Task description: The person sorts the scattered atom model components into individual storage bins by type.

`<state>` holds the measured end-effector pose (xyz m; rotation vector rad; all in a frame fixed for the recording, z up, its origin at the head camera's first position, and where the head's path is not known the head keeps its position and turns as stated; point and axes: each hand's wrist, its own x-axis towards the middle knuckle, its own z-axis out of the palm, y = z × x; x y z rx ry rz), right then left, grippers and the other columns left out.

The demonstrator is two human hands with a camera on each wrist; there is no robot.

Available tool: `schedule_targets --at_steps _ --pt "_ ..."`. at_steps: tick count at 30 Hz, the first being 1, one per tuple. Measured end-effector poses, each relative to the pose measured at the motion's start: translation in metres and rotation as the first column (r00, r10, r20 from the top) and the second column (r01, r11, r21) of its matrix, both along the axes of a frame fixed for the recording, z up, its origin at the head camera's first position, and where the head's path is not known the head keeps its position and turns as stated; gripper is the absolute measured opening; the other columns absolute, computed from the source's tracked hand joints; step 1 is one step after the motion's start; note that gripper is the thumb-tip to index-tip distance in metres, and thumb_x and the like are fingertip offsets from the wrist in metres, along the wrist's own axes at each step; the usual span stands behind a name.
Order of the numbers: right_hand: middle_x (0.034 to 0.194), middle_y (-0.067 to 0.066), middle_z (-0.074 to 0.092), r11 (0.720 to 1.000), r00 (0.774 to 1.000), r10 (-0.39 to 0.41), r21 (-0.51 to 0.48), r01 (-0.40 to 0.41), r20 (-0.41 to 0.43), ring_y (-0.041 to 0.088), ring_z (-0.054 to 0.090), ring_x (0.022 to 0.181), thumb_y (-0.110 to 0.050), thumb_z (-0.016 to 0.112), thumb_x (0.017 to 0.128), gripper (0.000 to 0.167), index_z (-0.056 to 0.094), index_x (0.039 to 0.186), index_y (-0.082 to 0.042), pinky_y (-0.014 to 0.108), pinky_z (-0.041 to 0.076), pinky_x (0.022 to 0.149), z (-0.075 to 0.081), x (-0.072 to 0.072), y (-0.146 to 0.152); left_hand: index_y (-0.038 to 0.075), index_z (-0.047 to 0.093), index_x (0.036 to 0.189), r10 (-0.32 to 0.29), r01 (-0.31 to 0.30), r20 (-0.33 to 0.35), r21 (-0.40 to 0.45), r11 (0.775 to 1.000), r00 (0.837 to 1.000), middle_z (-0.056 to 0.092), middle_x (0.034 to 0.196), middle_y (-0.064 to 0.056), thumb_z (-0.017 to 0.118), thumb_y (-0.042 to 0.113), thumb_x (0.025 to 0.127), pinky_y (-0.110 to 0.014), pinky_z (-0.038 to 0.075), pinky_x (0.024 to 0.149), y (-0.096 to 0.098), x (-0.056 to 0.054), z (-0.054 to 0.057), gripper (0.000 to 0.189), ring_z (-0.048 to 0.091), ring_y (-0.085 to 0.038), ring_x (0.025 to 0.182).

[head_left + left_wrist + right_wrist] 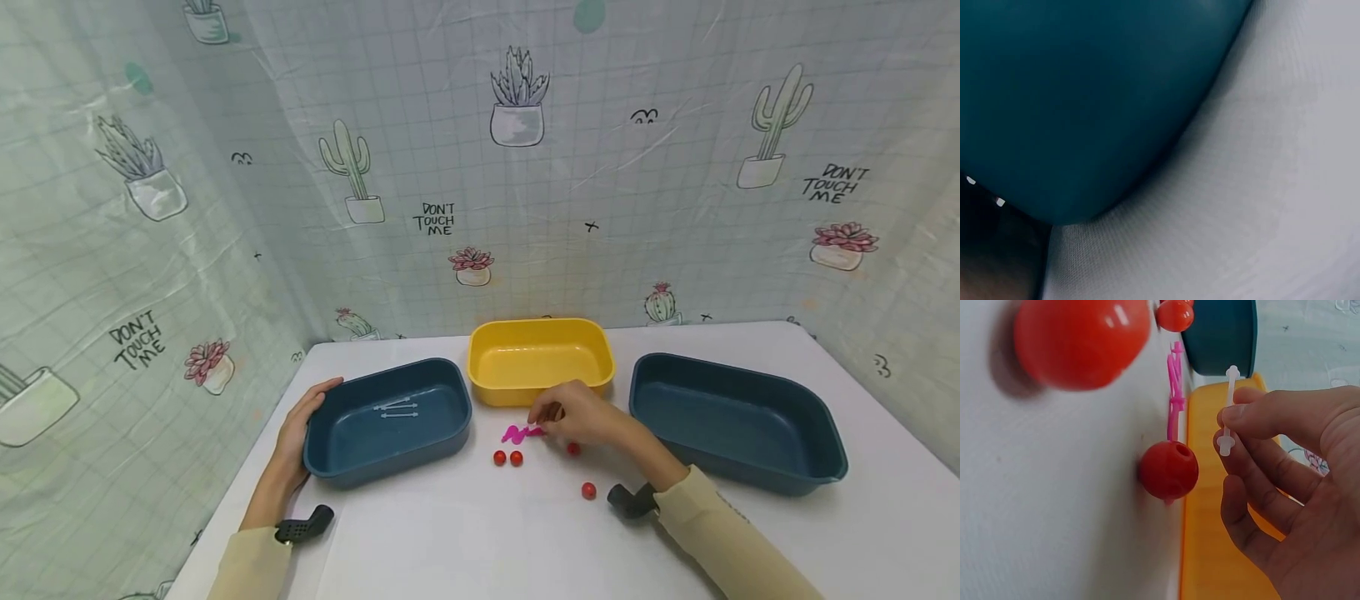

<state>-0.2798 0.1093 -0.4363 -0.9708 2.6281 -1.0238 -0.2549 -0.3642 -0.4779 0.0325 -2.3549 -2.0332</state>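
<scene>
My right hand (581, 414) hovers in front of the yellow bin. In the right wrist view its thumb and fingers pinch a small white plastic rod (1230, 409) with a collar near each end. Just below lie pink plastic pieces (516, 434) and a red bead with a hole (1169, 470). My left hand (294, 429) rests along the outer left side of the left dark blue bin (397, 467), its fingers stretched toward the back. Several pale rods (399, 415) lie inside that bin. The left wrist view is mostly filled by the bin's wall (1085, 106).
The yellow bin (540, 393) stands at the back middle, and another dark blue bin (735, 458) at the right. More red beads (499, 457) sit on the white table (450, 542), one of them nearer the front (588, 491). A patterned curtain (570, 267) hangs behind.
</scene>
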Motion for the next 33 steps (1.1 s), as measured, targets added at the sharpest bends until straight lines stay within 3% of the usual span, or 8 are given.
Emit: schedule_targets --at_steps 24,33 --pt "0.095 0.0 0.076 0.999 1.0 -0.03 -0.02 0.03 0.008 0.014 0.061 0.082 -0.007 0.074 0.093 0.011 0.078 0.101 -0.014 0.02 0.056 0.075 0.01 0.005 0.001 0.018 0.038 0.16 0.004 -0.004 -0.008 -0.017 1.0 1.0 0.03 0.169 0.001 0.026 0.044 0.114 -0.009 0.035 0.105 0.002 0.0 0.002 0.054 0.025 -0.021 0.157" --pt "0.098 0.008 0.077 0.997 0.998 0.019 -0.078 -0.023 -0.055 0.01 0.063 0.082 -0.005 0.075 0.092 0.014 0.078 0.105 -0.009 0.025 0.06 0.081 0.019 0.006 0.001 0.018 0.038 0.16 0.007 -0.007 -0.01 -0.017 1.0 1.0 0.029 0.17 0.0 0.026 0.044 0.114 -0.007 0.036 0.103 0.002 0.002 0.002 0.055 0.025 -0.02 0.157"
